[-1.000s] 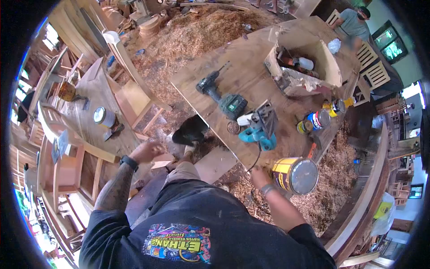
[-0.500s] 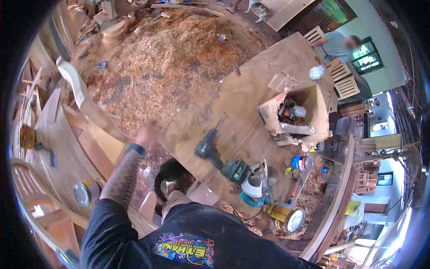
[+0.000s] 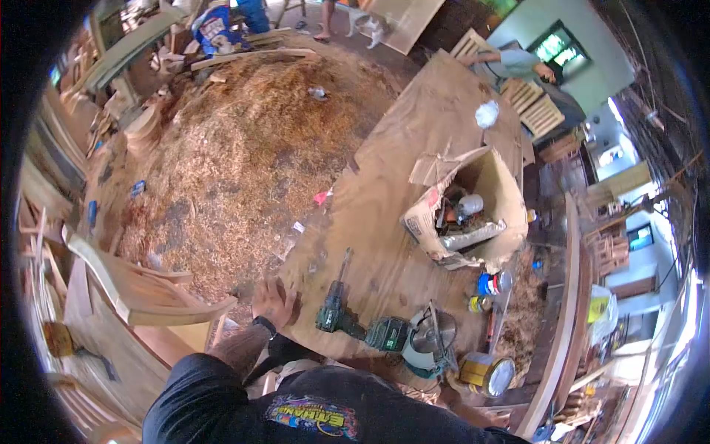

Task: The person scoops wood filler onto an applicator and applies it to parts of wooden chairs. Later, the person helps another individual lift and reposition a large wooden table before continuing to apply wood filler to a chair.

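Item: cordless drill point(image 3: 342, 317), dark green, lying on its side on the near part of the table point(image 3: 384, 185); its bit pointed away from the person, tilted slightly to picture right, while the grip ran off to the right and ended in the battery. Item: circular saw point(image 3: 429, 344), teal and silver, at the near edge beyond that battery; its long axis ran roughly away from the person, silver blade end outermost, teal body nearest. Left hand point(image 3: 274, 302): at the table's near left corner, fingers loosely spread, grasping nothing. Right hand point(image 3: 449, 394): low beside the saw, largely hidden; whether its fingers were clenched or released could not be told

Surface: worn, stained plywood, running lengthwise into the room. Room: a broad heap of wood shavings point(image 3: 244, 148) left of the table; green wall point(image 3: 599, 70) with a window point(image 3: 560, 48); a person point(image 3: 514, 65) by slatted chair backs point(image 3: 532, 107) at the far end

Surroundings: yellow paint can point(image 3: 487, 374) just beside the right hand, crowding the saw; torn cardboard box point(image 3: 425, 218) holding tools past the drill; curved wooden piece point(image 3: 137, 296) near the left forearm
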A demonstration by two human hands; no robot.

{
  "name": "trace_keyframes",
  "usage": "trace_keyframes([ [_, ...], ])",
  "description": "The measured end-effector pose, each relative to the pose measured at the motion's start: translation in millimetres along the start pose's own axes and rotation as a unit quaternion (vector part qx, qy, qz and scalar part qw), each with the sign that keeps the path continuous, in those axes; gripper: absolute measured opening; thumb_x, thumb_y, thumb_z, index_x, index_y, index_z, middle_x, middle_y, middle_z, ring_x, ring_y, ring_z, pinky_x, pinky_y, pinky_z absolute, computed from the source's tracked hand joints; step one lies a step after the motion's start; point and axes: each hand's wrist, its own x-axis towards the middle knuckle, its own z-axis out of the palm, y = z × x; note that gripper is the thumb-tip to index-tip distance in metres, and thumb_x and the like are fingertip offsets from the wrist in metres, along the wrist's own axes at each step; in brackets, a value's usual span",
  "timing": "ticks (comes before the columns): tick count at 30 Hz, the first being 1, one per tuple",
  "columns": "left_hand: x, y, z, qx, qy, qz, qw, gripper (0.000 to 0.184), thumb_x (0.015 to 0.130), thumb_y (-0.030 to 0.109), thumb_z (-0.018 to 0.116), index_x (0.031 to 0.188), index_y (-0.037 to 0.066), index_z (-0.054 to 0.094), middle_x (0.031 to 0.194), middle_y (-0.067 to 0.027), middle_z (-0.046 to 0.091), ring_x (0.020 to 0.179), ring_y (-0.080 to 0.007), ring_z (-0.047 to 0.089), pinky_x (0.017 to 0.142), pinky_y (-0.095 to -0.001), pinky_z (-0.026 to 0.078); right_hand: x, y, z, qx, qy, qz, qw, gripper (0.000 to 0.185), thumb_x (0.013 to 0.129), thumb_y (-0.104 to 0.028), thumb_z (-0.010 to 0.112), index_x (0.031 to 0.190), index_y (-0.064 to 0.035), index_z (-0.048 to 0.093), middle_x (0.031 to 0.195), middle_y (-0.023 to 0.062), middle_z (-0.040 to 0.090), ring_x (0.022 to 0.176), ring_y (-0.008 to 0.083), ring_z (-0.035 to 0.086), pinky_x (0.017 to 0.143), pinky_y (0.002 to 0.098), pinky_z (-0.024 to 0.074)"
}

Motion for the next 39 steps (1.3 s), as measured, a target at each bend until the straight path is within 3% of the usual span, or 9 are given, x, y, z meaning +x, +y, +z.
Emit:
trace_keyframes([
  [7,11,-21,27,0.029,-0.053,-0.01,0.998,0.08,0.093,0.053,0.06,0.15,0.002,0.034,0.142,-0.0305,0.046,0.132,-0.0491,0.046,0.112,-0.0568,0.036,-8,12,10,0.02,0.009,0.039,0.999,0.054,0.08,-0.028,0.077,0.126,-0.0028,0.064,0.121,0.0238,0.068,0.11,0.0392,0.068,0.089,0.0458,0.0556],
  [12,11,-43,51,0.097,0.003,0.035,0.995,0.088,0.092,0.058,0.062,0.15,-0.001,0.032,0.134,-0.0325,0.051,0.125,-0.0501,0.051,0.109,-0.0568,0.038,-11,7,11,0.025,-0.005,0.04,0.999,0.056,0.08,-0.028,0.076,0.128,-0.0027,0.063,0.124,0.0246,0.066,0.111,0.0399,0.067,0.09,0.0461,0.0555],
  [15,12,-42,53,0.111,0.029,0.042,0.993,0.087,0.091,0.058,0.062,0.148,-0.001,0.033,0.13,-0.0321,0.052,0.122,-0.05,0.052,0.107,-0.057,0.04,-8,8,9,0.016,-0.018,0.027,0.999,0.057,0.079,-0.028,0.076,0.129,-0.0026,0.062,0.125,0.0252,0.066,0.111,0.0403,0.067,0.09,0.0463,0.0553],
  [16,14,-27,31,0.079,-0.029,0.019,0.996,0.086,0.092,0.058,0.062,0.147,-0.001,0.033,0.131,-0.0316,0.052,0.121,-0.0495,0.052,0.104,-0.0571,0.041,-8,6,8,0.012,-0.02,0.023,0.999,0.058,0.079,-0.028,0.076,0.129,-0.0026,0.062,0.126,0.0253,0.065,0.111,0.0404,0.067,0.091,0.0464,0.0553],
  [25,8,-19,16,0.044,-0.019,0.015,0.999,0.081,0.089,0.054,0.066,0.143,0.0,0.039,0.128,-0.0268,0.053,0.119,-0.0459,0.054,0.101,-0.0551,0.044,14,-2,-17,-0.061,-0.027,-0.029,0.997,0.061,0.079,-0.028,0.075,0.132,-0.0024,0.06,0.13,0.0269,0.063,0.112,0.0416,0.066,0.093,0.0469,0.055],
  [28,3,-18,12,0.006,0.039,0.051,0.998,0.076,0.089,0.053,0.066,0.141,0.002,0.042,0.125,-0.0252,0.055,0.118,-0.0448,0.055,0.099,-0.0533,0.045,17,-4,-16,-0.08,-0.033,-0.041,0.995,0.063,0.078,-0.028,0.075,0.133,-0.0023,0.059,0.131,0.0274,0.063,0.113,0.042,0.066,0.093,0.0471,0.0549],
  [31,4,-14,4,-0.016,-0.009,0.036,0.999,0.073,0.09,0.054,0.065,0.139,0.004,0.045,0.123,-0.024,0.056,0.117,-0.0439,0.056,0.099,-0.053,0.046,18,2,-15,-0.09,-0.032,-0.052,0.994,0.064,0.078,-0.028,0.074,0.135,-0.0022,0.059,0.133,0.0279,0.062,0.113,0.0424,0.066,0.094,0.0473,0.0548],
  [37,1,-15,15,0.056,0.043,0.047,0.996,0.072,0.091,0.055,0.064,0.138,0.004,0.045,0.132,-0.0269,0.054,0.117,-0.0454,0.058,0.097,-0.0539,0.048,12,21,2,-0.122,-0.035,-0.112,0.986,0.067,0.078,-0.028,0.074,0.137,-0.0021,0.058,0.136,0.029,0.06,0.114,0.0433,0.066,0.095,0.0477,0.0546],
  [39,-4,-9,7,0.045,0.018,0.025,0.999,0.073,0.091,0.056,0.063,0.139,0.004,0.045,0.135,-0.0277,0.053,0.119,-0.0458,0.058,0.1,-0.0541,0.047,10,32,10,-0.139,-0.028,-0.145,0.979,0.067,0.077,-0.028,0.074,0.137,-0.002,0.057,0.136,0.0293,0.06,0.114,0.0435,0.065,0.096,0.0479,0.0545],
])
